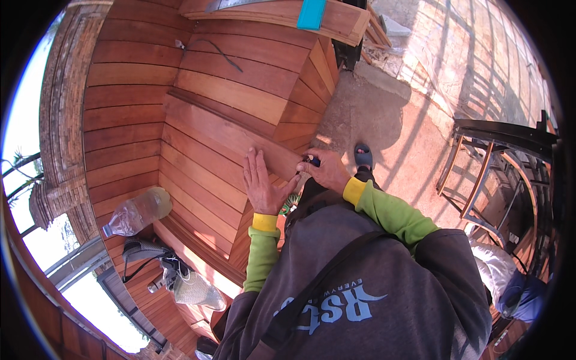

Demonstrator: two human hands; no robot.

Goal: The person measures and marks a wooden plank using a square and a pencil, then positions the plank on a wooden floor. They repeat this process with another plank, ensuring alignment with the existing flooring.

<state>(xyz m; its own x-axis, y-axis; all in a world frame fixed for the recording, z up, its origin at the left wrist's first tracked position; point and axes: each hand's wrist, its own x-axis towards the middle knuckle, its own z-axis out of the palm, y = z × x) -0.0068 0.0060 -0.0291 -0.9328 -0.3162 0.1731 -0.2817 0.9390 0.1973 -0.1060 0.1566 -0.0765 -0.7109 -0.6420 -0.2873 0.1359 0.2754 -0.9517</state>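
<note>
A long reddish-brown wooden board point(219, 127) runs slantwise across the slatted wooden bench, its near right end in front of my body. My left hand point(264, 183) lies on the board with its fingers stretched out. At the board's right end my right hand point(329, 171) is closed in a pinch around a small dark object point(314, 161). Most of that object is hidden by the fingers, so its kind does not show. Just below the hands, a bit of green coil point(290, 204) shows beside my clothing.
A clear plastic bottle point(137, 212) lies on the slats at left, near a grey bag point(144, 252) and a pale shoe-like item point(201, 292). A teal flat piece point(311, 14) rests on a wooden ledge at the far side. Dark-framed chairs point(504, 138) stand at right.
</note>
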